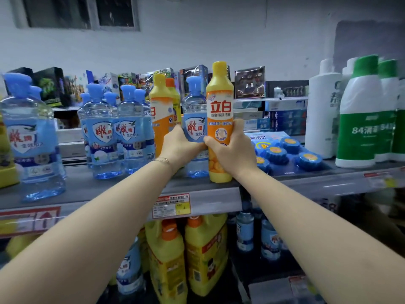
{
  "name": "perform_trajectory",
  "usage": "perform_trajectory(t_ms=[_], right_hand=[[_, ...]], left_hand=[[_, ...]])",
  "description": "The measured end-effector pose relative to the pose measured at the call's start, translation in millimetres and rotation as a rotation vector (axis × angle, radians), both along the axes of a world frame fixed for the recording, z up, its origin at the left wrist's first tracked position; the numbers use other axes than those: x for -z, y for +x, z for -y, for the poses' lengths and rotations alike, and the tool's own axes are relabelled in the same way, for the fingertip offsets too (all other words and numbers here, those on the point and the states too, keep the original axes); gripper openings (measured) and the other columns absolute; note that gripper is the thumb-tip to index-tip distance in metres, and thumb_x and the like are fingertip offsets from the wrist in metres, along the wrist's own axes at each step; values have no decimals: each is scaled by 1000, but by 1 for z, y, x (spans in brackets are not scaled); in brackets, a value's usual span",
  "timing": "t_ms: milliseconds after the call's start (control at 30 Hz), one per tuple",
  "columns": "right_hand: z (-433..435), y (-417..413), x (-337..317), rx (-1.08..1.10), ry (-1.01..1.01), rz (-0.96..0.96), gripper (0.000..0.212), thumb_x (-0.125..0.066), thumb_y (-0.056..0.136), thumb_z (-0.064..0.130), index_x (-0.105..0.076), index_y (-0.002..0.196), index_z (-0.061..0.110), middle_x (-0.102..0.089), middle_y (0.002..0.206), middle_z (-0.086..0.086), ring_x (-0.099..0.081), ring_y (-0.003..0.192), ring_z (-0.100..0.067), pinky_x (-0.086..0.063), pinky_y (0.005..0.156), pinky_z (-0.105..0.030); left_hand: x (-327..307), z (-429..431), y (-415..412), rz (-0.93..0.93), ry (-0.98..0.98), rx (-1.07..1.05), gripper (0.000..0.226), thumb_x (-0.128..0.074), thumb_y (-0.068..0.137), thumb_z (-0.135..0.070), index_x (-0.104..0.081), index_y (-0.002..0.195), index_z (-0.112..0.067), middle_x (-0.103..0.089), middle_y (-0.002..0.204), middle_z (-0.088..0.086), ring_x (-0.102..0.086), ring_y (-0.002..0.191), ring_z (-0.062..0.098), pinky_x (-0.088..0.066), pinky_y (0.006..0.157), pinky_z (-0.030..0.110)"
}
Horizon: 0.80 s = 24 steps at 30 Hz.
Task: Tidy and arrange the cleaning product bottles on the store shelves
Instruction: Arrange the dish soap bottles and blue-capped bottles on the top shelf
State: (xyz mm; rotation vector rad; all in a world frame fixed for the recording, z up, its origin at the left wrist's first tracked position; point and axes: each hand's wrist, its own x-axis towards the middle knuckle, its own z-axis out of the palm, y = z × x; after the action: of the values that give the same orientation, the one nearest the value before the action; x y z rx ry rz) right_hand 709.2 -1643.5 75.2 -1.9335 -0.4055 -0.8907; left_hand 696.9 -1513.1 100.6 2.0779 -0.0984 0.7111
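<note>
Grey shelf (105, 183) runs across just below both hands, with a price tag (171, 206) on its front lip under the wrists. Beneath the forearms, yellow jugs (206, 255) with orange caps stand on a lower level.

On the shelf's front edge the left hand (179, 148) wraps its fingers round the middle of a clear blue bottle (195, 119). Right beside it the right hand (230, 150) clasps a yellow dish-soap bottle (220, 110), thumb across the label. Both bottles stand upright, side by side and touching, and the two thumbs appear to meet between them.

Left of the left hand is a cluster of blue bottles (129, 132), and just behind that hand stand more orange-yellow bottles (160, 110). Right of the right hand lies a blue pack of round cleaner blocks (289, 150); farther right stand white and green bottles (363, 119).

Behind everything, past the hands, boxed goods (249, 82) line up against a pale wall.
</note>
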Motion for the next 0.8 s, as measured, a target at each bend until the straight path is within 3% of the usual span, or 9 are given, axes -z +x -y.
perform_trajectory(t_ms=[67, 167, 333, 500, 667, 800], right_hand=[[3, 0, 2, -26, -21, -8, 51, -69, 77, 43, -37, 110, 20, -63, 94, 8, -64, 84, -18, -53, 75, -39], [6, 0, 5, -53, -37, -25, 52, -70, 77, 40, -36, 111, 20, -64, 98, 6, -64, 87, -20, -54, 78, -43], [7, -4, 2, -106, -54, -57, 52, -68, 80, 40, -35, 115, 21, -62, 102, 7, -63, 92, -19, -53, 83, -46], [6, -10, 0, -93, -43, -42, 53, -70, 79, 42, -35, 114, 22, -61, 100, 8, -63, 91, -20, -53, 83, -45], [-6, -14, -3, -104, -24, -15, 57, -71, 79, 44, -37, 116, 19, -62, 102, 5, -63, 91, -21, -53, 82, -46], [-23, -19, -9, -130, -7, 9, 53, -72, 78, 42, -36, 112, 22, -54, 89, 16, -61, 88, -18, -52, 79, -41]], left_hand=[[2, 1, -1, -45, -62, 57, 57, -80, 75, -28, -45, 118, -17, -59, 109, -3, -56, 92, 9, -44, 62, 14], [5, 5, -2, -93, -121, 124, 78, -79, 77, -18, -31, 137, -11, -58, 116, 0, -56, 99, 12, -47, 77, 24], [9, 7, 0, -54, -206, 135, 57, -80, 75, -14, -43, 118, -17, -60, 110, -2, -58, 98, 14, -49, 73, 24], [12, 3, -7, 25, -272, 104, 52, -82, 73, -15, -45, 110, -20, -62, 105, -3, -61, 97, 13, -47, 62, 16], [2, -12, -25, 118, -299, 75, 51, -81, 73, -11, -49, 111, -19, -65, 102, -3, -63, 95, 12, -49, 70, 18], [-7, -31, -40, 166, -311, 39, 55, -83, 70, -13, -47, 110, -23, -66, 102, -1, -65, 94, 13, -54, 78, 26]])
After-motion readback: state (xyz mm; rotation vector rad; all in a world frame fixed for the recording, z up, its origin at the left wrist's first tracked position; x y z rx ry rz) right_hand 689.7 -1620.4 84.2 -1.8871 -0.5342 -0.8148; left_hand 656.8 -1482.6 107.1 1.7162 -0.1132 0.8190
